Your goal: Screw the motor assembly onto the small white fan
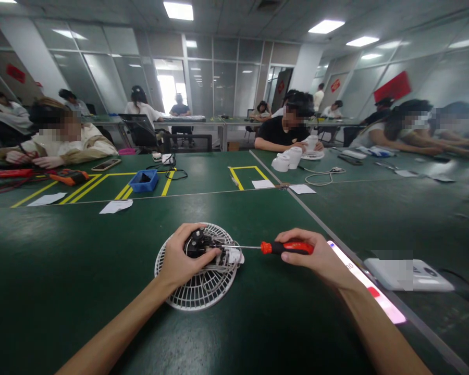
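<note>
A round white fan grille (197,297) lies on the green table in front of me. On top of it sits a black motor assembly (197,240) with pale wires and a small white part (234,255) at its right end. My left hand (182,255) is wrapped round the motor assembly, thumb across its near side. In my right hand (307,250) is a screwdriver (271,248) with a red and black handle, held level. Its metal shaft points left and reaches into the assembly; the tip's exact contact is hidden among the parts.
Beside my right forearm lies a lit phone (369,284), with a white device (410,274) farther right. Across the table are a blue bin (144,180), an orange meter (69,177), paper slips (116,207) and white housings (287,159). Several people sit at the tables.
</note>
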Demonstrator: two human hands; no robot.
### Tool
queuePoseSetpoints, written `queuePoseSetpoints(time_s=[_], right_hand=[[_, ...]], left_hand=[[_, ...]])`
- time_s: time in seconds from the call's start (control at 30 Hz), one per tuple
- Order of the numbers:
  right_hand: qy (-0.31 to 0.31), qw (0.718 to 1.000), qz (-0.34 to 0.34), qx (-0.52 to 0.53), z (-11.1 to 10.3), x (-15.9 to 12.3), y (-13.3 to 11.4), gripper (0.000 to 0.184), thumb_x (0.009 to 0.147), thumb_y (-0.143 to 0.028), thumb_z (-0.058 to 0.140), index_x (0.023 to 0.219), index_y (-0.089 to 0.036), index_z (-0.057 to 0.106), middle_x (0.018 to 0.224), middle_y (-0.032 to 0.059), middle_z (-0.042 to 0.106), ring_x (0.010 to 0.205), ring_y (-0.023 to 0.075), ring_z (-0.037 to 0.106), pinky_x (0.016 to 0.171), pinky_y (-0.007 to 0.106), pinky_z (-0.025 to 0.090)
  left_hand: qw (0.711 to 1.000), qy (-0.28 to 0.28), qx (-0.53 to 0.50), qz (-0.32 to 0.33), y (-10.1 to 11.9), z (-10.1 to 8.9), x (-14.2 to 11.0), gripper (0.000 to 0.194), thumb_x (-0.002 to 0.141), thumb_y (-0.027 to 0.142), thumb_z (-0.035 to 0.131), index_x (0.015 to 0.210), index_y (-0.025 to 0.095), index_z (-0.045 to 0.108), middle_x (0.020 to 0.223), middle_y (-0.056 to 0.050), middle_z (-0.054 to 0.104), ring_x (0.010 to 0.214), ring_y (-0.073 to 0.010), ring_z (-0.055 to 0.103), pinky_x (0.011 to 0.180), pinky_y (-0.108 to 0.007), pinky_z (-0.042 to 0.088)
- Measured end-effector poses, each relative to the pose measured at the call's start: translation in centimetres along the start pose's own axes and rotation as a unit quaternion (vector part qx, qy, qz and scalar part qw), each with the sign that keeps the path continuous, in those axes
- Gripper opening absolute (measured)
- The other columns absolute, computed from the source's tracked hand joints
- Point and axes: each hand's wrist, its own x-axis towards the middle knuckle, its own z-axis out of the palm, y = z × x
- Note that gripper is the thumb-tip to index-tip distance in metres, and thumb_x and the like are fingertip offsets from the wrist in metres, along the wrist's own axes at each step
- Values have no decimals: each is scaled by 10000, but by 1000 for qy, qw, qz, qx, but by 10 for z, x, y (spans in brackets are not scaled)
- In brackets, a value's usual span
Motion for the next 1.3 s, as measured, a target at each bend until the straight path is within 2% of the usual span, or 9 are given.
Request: queuePoseSetpoints(time_s=[0.1, 0.2, 0.3, 0.37, 0.53, 0.9, 1.0, 1.1, 1.3], right_hand=[[3, 1000, -10, 1, 4, 0, -1, 333, 585, -309, 945, 851, -222, 764, 1008, 35, 750, 905, 224, 713, 842, 346, 574], [9, 1000, 16, 7, 10, 0, 0, 411, 697, -484, 865, 986, -212, 757, 962, 61, 748, 798, 218, 722, 665, 316, 592], [10, 997, 79, -16, 13, 1, 3, 578, 850, -661, 641, 1157, -176, 710, 784, 61, 727, 511, 157, 632, 411, 258, 474], [7, 995, 90, -43, 14, 1, 5, 596, 860, -659, 622, 1174, -159, 699, 680, 34, 695, 406, 112, 533, 352, 226, 384], [22, 998, 48, -44, 12, 1, 2, 468, 778, -533, 768, 1084, -183, 711, 621, -22, 624, 483, 120, 554, 406, 217, 397], [45, 998, 4, 47, 6, 4, 11, 429, 611, -353, 936, 979, -228, 755, 957, 26, 740, 862, 194, 681, 772, 299, 531], [51, 996, 6, 71, 12, 3, 8, 401, 688, -493, 877, 946, -211, 758, 899, 27, 720, 800, 172, 670, 688, 265, 533], [28, 994, 77, 74, 14, 2, 2, 567, 801, -693, 695, 1056, -187, 720, 775, 45, 721, 609, 162, 653, 504, 252, 495], [-14, 991, 132, 30, 8, 1, -3, 629, 804, -723, 674, 1115, -176, 667, 706, 51, 735, 469, 150, 639, 421, 248, 486]], left_hand=[[1000, -1, 2, 1, -1, 0, -1, 462, 762, 438, 819, 1144, 238, 651, 1088, -45, 700, 994, -230, 676, 908, -409, 563], [1000, -1, 0, 1, -2, 0, -1, 452, 768, 429, 816, 1143, 238, 650, 1095, -42, 701, 1002, -226, 676, 911, -406, 562], [1000, 3, -1, 0, -2, 0, -1, 449, 770, 425, 816, 1143, 236, 650, 1096, -45, 701, 1000, -226, 675, 915, -411, 561], [1000, 4, -1, 2, -1, 0, -1, 447, 772, 424, 815, 1143, 236, 650, 1093, -46, 700, 996, -226, 675, 912, -413, 562], [1000, 4, 3, 10, 1, 0, -1, 434, 775, 418, 811, 1137, 237, 652, 1073, -42, 702, 979, -223, 678, 893, -405, 567], [1000, -3, 1, 8, -4, 1, -1, 467, 766, 427, 819, 1159, 245, 643, 1097, -46, 696, 1014, -234, 671, 923, -423, 557], [1000, 0, -1, 5, -3, 1, -1, 462, 766, 428, 819, 1151, 246, 642, 1101, -43, 694, 1014, -233, 671, 925, -418, 555], [1000, 1, -1, 2, -2, 0, -1, 416, 797, 411, 785, 1147, 240, 640, 1098, -46, 695, 1007, -229, 672, 920, -413, 558], [1000, 2, -3, 9, 1, 0, 0, 379, 812, 382, 756, 1135, 226, 635, 1076, -58, 698, 980, -231, 673, 904, -422, 563]])
